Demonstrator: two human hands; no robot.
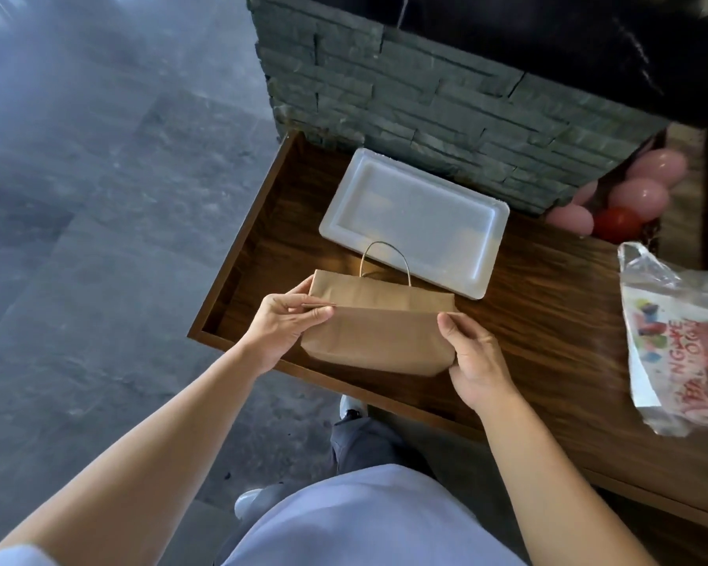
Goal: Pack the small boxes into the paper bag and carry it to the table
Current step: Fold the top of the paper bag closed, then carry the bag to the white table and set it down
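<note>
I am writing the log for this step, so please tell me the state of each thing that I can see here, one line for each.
paper bag: lying on the wooden counter, top edge folded, held at both ends
bag handle: standing up, not gripped
left hand: pinching the bag's left end
right hand: gripping the bag's right end
white tray: flat, empty
plastic bag: crumpled, lying on the counter
</note>
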